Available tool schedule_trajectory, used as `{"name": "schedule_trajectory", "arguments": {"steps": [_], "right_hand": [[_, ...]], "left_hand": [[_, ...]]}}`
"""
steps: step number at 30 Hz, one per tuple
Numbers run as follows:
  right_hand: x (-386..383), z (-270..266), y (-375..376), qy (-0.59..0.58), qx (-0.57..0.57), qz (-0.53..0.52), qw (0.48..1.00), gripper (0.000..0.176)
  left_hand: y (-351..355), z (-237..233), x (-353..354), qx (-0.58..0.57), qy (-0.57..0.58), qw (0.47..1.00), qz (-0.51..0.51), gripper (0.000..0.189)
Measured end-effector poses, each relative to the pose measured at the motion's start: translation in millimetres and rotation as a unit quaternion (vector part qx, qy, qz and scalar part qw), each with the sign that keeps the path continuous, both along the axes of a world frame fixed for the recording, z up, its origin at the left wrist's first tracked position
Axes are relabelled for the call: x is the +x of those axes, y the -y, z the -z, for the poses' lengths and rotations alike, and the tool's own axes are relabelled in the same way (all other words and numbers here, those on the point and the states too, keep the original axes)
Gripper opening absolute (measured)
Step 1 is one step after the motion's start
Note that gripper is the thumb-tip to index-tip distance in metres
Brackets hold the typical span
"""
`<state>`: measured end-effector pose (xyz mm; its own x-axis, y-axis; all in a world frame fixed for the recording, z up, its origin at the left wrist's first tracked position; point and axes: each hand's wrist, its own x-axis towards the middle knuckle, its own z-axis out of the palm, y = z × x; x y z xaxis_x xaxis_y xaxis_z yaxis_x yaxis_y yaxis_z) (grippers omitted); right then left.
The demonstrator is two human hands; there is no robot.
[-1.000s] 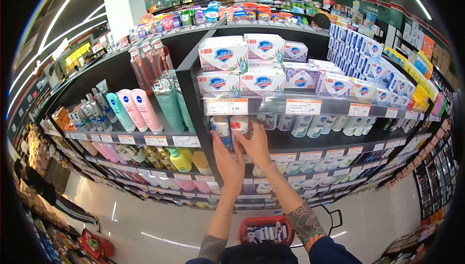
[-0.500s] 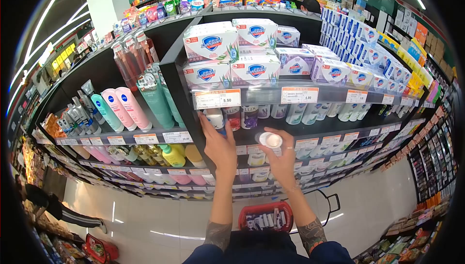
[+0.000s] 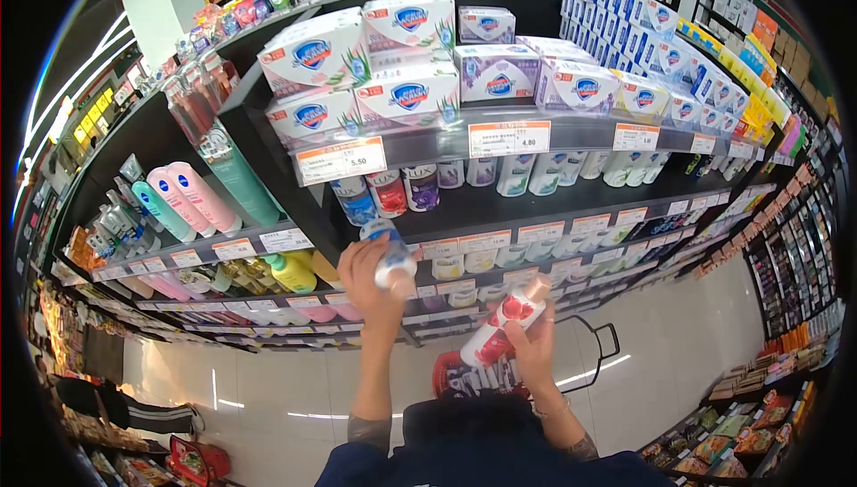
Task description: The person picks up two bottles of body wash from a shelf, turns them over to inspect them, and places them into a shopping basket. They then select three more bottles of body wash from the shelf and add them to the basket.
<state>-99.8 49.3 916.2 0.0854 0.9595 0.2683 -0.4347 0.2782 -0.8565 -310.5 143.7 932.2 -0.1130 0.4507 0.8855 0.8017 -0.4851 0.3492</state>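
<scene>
My left hand (image 3: 360, 277) is closed around a blue-and-white bottle (image 3: 382, 241), just in front of the shelf edge. That bottle is tilted, its blurred cap end towards me. Lower and to the right, my right hand (image 3: 536, 349) grips a white-and-red bottle (image 3: 500, 331). It slants, with its pinkish cap (image 3: 537, 286) up and to the right. On the shelf behind my left hand stand a blue Lux bottle (image 3: 359, 201), a red Lux bottle (image 3: 388, 192) and a purple Lux bottle (image 3: 421, 189).
Boxes of Safeguard soap (image 3: 409, 94) are stacked on the shelf above, over price tags (image 3: 340, 160). Pink Nivea bottles (image 3: 192, 201) stand to the left. Below my right hand, a red basket (image 3: 440, 374) holds several items. A person's leg (image 3: 152, 407) shows at lower left.
My left hand has come out from the shelf with the blue-and-white bottle. My right hand has moved down, and its bottle has turned from cap-towards-me to side-on. The view has shifted.
</scene>
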Motion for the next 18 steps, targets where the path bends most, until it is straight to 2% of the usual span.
{"name": "schedule_trajectory", "arguments": {"steps": [1,2,3,4,5,6,7,8,10,12,14,16,18], "right_hand": [[1.0,7.2,5.5,-0.034,-0.047,-0.001,0.998,0.045],[1.5,16.1,12.7,-0.068,-0.096,-0.002,0.993,0.046],[0.9,27.9,19.2,-0.071,-0.140,0.018,0.987,0.041],[2.2,9.3,28.4,-0.064,-0.190,-0.025,0.979,0.039],[3.2,3.3,31.8,-0.064,-0.226,-0.039,0.971,0.039],[4.1,2.1,35.8,-0.062,-0.268,-0.052,0.960,0.038],[4.5,4.1,40.9,-0.061,-0.298,-0.056,0.951,0.037],[5.3,7.0,47.1,-0.060,-0.332,-0.057,0.939,0.037],[9.0,15.3,56.9,-0.021,-0.365,-0.080,0.927,0.038],[10.8,26.7,69.8,0.001,-0.398,-0.092,0.913,0.037],[10.6,36.6,78.1,0.006,-0.444,-0.107,0.890,0.035],[10.2,45.1,87.1,0.016,-0.456,-0.124,0.881,0.040],[10.1,51.6,93.2,0.053,-0.439,-0.149,0.884,0.047]], "left_hand": [[10.6,-1.2,9.4,0.044,0.112,0.987,0.103,0.047],[29.2,-4.0,13.8,0.018,0.146,0.979,0.141,0.051],[52.5,-4.4,18.7,-0.057,0.247,0.943,0.214,0.050],[72.1,0.1,23.0,-0.132,0.345,0.886,0.279,0.049],[84.9,10.6,26.6,-0.146,0.354,0.883,0.271,0.049],[99.7,23.4,31.1,-0.269,0.477,0.777,0.311,0.046],[115.4,36.8,36.5,-0.379,0.585,0.634,0.335,0.044],[127.7,52.3,39.9,-0.452,0.585,0.585,0.332,0.035],[157.8,76.0,47.4,-0.544,0.588,0.521,0.294,0.035],[185.5,93.8,49.9,-0.598,0.590,0.470,0.270,0.037],[196.1,95.8,47.4,-0.596,0.615,0.419,0.300,0.040],[201.6,94.8,44.9,-0.598,0.592,0.433,0.323,0.045],[201.8,92.5,45.1,-0.608,0.587,0.441,0.302,0.046]]}}
